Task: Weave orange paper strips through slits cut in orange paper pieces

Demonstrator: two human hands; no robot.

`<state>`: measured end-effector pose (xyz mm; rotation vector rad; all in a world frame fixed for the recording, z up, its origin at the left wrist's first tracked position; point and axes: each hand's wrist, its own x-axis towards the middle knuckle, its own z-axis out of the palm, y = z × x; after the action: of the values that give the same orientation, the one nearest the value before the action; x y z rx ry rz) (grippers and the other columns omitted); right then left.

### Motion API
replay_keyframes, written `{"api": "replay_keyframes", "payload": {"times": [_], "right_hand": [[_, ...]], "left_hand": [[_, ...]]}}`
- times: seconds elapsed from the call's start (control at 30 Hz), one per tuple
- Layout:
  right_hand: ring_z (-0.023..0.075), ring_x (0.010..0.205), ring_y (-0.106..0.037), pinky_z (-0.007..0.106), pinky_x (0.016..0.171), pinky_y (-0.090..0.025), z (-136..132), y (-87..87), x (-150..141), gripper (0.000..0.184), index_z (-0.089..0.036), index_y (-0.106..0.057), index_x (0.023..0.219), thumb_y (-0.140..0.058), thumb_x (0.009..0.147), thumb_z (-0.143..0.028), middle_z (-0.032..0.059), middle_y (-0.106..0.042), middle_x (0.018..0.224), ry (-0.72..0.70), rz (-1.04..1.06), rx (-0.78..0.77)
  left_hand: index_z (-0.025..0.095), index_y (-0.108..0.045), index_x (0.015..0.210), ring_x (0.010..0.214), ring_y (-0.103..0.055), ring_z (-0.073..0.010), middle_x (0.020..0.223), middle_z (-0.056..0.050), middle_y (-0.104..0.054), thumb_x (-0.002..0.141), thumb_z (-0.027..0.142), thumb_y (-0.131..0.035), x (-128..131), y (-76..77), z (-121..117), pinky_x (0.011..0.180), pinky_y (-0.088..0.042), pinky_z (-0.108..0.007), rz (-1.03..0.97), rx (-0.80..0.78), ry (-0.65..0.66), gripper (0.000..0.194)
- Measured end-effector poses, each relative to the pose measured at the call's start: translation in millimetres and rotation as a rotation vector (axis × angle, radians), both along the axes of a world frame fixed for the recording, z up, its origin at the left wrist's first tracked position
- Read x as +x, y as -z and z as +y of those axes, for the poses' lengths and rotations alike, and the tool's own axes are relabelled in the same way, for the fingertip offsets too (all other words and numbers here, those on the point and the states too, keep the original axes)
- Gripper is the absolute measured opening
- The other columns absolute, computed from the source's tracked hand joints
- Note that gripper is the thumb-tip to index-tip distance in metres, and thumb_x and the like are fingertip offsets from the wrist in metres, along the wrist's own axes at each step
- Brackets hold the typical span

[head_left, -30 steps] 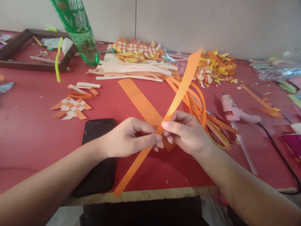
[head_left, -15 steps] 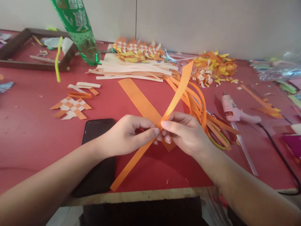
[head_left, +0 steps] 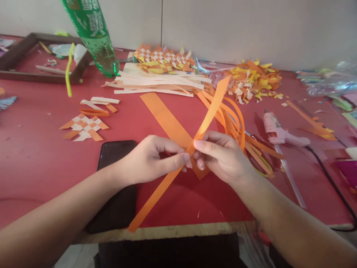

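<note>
A long orange paper strip [head_left: 156, 197] runs diagonally through both hands, its upper end rising to the right and its lower end reaching the table's front edge. Thumb and fingers of my left hand [head_left: 158, 158] pinch it near the middle. Just above that, my right hand [head_left: 223, 154] pinches the same strip, thumb on top. Beneath the hands a wider orange paper strip [head_left: 167, 117] lies slanting the other way on the red table. A black phone [head_left: 117, 201] lies under my left forearm. Right of my right hand are loose narrow orange strips [head_left: 234, 115].
Behind lie cream strips [head_left: 158, 83], woven paper fish [head_left: 164, 59] and a pile of paper scraps [head_left: 253, 80]. A woven fish [head_left: 85, 127] is at left, near a green bottle [head_left: 97, 44] and a dark frame [head_left: 30, 74]. A pink glue gun [head_left: 275, 128] lies right, its cord trailing.
The pinched strip's lower end has slid slightly down and left. My right hand has shifted a little up and right along it, while the left has barely moved.
</note>
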<state>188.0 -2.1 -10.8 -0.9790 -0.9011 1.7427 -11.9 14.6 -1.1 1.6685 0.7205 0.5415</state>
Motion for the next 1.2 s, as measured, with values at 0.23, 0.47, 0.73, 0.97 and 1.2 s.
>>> {"api": "replay_keyframes", "payload": {"times": [0.23, 0.47, 0.73, 0.97, 1.2], "right_hand": [[0.0063, 0.042, -0.059, 0.015, 0.04, -0.048, 2.3, 2.1, 1.3, 0.017, -0.017, -0.067, 0.063, -0.079, 0.075, -0.019, -0.0031, -0.068, 0.057, -0.003, -0.006, 0.05], [0.0073, 0.048, -0.063, 0.015, 0.046, -0.049, -2.9, 2.8, -2.3, 0.018, -0.017, -0.067, 0.066, -0.076, 0.081, -0.02, -0.0017, -0.068, 0.057, -0.12, -0.004, 0.115], [0.0058, 0.041, -0.057, 0.015, 0.039, -0.046, -0.5, 1.3, -2.9, 0.023, -0.016, -0.065, 0.058, -0.083, 0.071, -0.022, -0.0028, -0.066, 0.053, -0.01, -0.018, 0.009], [0.0061, 0.041, -0.056, 0.016, 0.039, -0.044, -0.2, -0.8, -0.5, 0.022, -0.017, -0.064, 0.059, -0.081, 0.071, -0.024, -0.0027, -0.066, 0.054, 0.015, -0.033, -0.008], [0.0059, 0.04, -0.054, 0.017, 0.038, -0.042, 2.9, 0.6, 1.2, 0.025, -0.017, -0.06, 0.059, -0.081, 0.071, -0.023, -0.0034, -0.065, 0.054, 0.039, -0.069, 0.019]], "left_hand": [[0.011, -0.074, 0.083, 0.066, -0.063, -0.0108, 0.075, -0.003, -0.074, 0.094, 0.026, -0.056, -0.2, 1.7, -1.9, 0.06, -0.048, -0.019, 0.015, -0.004, 0.002, 0.026], [0.011, -0.072, 0.085, 0.075, -0.069, -0.0096, 0.081, -0.004, -0.075, 0.095, 0.024, -0.055, 3.7, 3.4, -2.7, 0.069, -0.051, -0.015, -0.062, -0.035, 0.015, 0.024], [0.011, -0.071, 0.082, 0.065, -0.064, -0.0067, 0.073, -0.001, -0.073, 0.096, 0.025, -0.054, 2.2, -1.4, -2.8, 0.06, -0.047, -0.012, 0.008, 0.012, 0.054, 0.026], [0.011, -0.073, 0.08, 0.063, -0.061, -0.0093, 0.071, -0.002, -0.072, 0.095, 0.027, -0.054, -0.3, -0.3, -1.5, 0.059, -0.046, -0.017, 0.012, 0.0, 0.052, 0.028], [0.012, -0.072, 0.078, 0.061, -0.062, -0.011, 0.068, -0.003, -0.072, 0.093, 0.031, -0.057, 2.1, 1.1, -3.0, 0.054, -0.045, -0.019, 0.085, -0.004, 0.046, 0.029]]}}
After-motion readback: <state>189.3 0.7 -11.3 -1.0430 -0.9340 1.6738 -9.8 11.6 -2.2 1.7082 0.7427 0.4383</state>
